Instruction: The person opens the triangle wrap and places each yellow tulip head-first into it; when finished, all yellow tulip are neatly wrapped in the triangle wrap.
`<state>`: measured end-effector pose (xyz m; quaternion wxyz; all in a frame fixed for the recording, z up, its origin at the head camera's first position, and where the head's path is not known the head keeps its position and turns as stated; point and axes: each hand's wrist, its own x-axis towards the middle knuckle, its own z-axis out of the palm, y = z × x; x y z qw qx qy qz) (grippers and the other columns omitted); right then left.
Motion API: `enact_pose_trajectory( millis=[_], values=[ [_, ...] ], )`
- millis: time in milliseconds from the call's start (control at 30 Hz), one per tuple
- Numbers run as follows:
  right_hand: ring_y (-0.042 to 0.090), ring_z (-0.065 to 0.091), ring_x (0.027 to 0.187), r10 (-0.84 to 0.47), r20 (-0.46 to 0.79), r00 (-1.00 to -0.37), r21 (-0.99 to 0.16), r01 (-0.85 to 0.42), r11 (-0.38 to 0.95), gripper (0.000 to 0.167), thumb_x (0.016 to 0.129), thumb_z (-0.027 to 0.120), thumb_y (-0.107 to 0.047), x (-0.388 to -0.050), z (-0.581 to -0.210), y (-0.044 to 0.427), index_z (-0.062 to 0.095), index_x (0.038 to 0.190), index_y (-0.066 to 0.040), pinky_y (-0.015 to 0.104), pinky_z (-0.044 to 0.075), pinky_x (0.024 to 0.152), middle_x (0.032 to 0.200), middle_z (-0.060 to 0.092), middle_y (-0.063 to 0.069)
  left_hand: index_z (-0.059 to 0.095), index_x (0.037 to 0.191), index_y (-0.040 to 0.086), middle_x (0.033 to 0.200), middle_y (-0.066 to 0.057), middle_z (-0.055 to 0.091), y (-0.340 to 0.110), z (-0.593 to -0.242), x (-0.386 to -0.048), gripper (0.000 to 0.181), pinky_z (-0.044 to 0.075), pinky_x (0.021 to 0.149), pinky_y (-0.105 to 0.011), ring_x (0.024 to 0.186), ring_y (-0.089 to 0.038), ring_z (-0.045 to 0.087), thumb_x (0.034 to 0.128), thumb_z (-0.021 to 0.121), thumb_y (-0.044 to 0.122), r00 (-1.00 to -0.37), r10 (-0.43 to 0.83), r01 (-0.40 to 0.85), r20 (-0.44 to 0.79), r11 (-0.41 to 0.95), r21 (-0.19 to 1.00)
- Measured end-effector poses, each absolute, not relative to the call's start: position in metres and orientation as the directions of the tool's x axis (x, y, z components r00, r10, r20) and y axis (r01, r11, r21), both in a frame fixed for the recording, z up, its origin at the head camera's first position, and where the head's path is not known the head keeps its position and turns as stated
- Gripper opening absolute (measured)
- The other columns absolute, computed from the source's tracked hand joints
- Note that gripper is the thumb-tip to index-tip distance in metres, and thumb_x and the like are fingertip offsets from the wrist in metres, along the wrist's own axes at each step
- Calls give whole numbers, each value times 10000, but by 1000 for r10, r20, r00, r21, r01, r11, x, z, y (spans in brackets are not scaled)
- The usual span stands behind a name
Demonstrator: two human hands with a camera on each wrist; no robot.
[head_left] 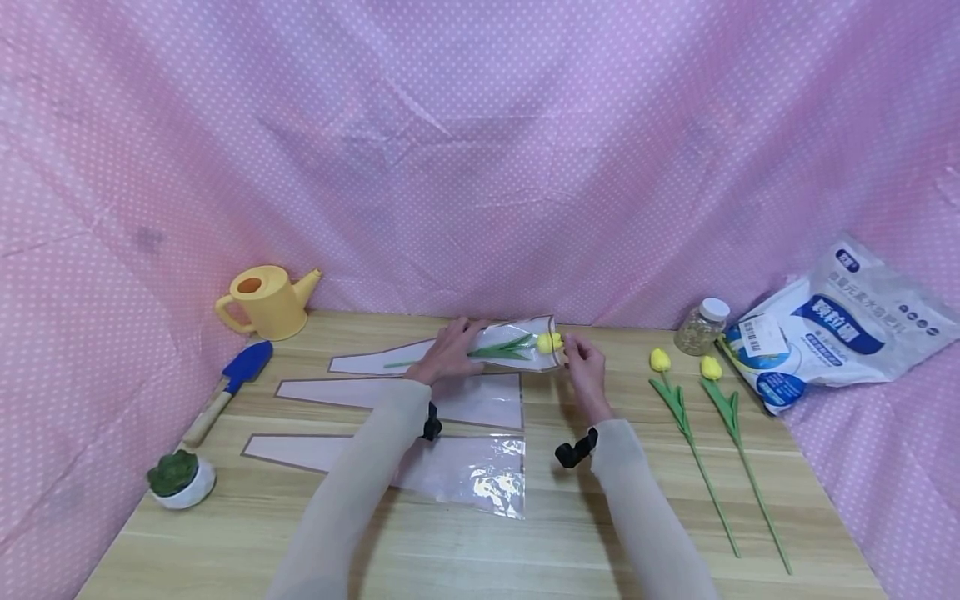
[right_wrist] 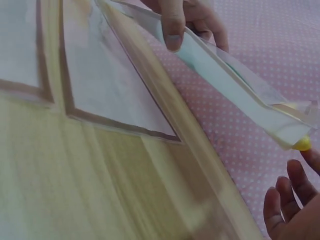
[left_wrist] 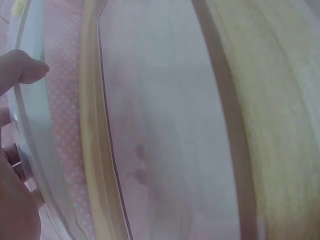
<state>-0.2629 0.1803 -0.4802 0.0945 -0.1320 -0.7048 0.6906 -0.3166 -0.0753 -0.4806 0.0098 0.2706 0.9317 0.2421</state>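
Note:
My left hand (head_left: 450, 350) grips a clear sleeve (head_left: 367, 363) around its middle. In the left wrist view, the left hand (left_wrist: 17, 185) has its thumb on one face and fingers on the other. A yellow tulip (head_left: 547, 343) lies inside, its green leaves and stem running leftward, the bloom at the sleeve's wide right end. My right hand (head_left: 587, 375) is at that end; in the right wrist view, a fingertip of the right hand (right_wrist: 297, 205) touches the yellow bloom (right_wrist: 302, 144), other fingers loosely bent, the thumb out of frame.
Two flat sleeves (head_left: 480, 400) (head_left: 450, 467) lie nearer me. On the right are two tulips (head_left: 678, 417) (head_left: 731, 417), a jar (head_left: 701, 327) and a fertilizer bag (head_left: 840, 333). A watering can (head_left: 273, 308), blue trowel (head_left: 246, 365) and potted succulent (head_left: 183, 482) stand or lie left.

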Motion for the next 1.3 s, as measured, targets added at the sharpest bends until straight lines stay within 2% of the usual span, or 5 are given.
enact_pose_trajectory(
  millis=[300, 667, 800, 1033, 1300],
  values=[
    [351, 379, 1399, 127, -57, -990, -998, 58, 8, 512, 1098, 310, -333, -260, -483, 181, 462, 1431, 25, 512, 361, 1157, 1558, 410, 186, 351, 1551, 147, 1181, -98, 453, -76, -481, -320, 860, 350, 929, -385, 1038, -225, 392, 800, 750, 276, -864, 493, 486, 102, 762, 429],
    [34, 500, 1087, 77, -90, -993, -994, 86, -63, 498, 1059, 469, -282, -263, -486, 173, 439, 1470, -2, 179, 458, 886, 1601, 381, 145, 375, 1541, 159, 1122, -83, 439, -74, -482, -319, 844, 317, 869, -347, 998, -216, 373, 796, 754, 275, -867, 482, 486, 125, 767, 419],
    [48, 510, 1082, 68, -97, -993, -995, 95, -30, 499, 1040, 512, -280, -263, -486, 171, 464, 1459, -15, 215, 471, 878, 1592, 400, 134, 378, 1536, 159, 1131, -85, 445, -73, -482, -319, 845, 328, 881, -353, 1005, -216, 378, 794, 761, 286, -866, 482, 488, 130, 764, 421],
    [269, 393, 1444, 24, -107, -994, -994, 107, -7, 506, 1038, 505, -314, -263, -485, 169, 473, 1458, -34, 371, 405, 1077, 1593, 403, 123, 392, 1526, 156, 1138, -90, 466, -71, -481, -318, 839, 336, 878, -356, 998, -218, 392, 786, 767, 286, -859, 492, 503, 144, 757, 417],
    [213, 463, 1330, 19, -112, -994, -993, 113, 43, 497, 1044, 493, -340, -264, -485, 168, 508, 1432, -30, 308, 428, 991, 1545, 465, 129, 392, 1528, 155, 1110, -86, 449, -70, -481, -319, 831, 323, 875, -355, 986, -220, 381, 794, 759, 288, -855, 500, 507, 136, 754, 417]
  ],
)
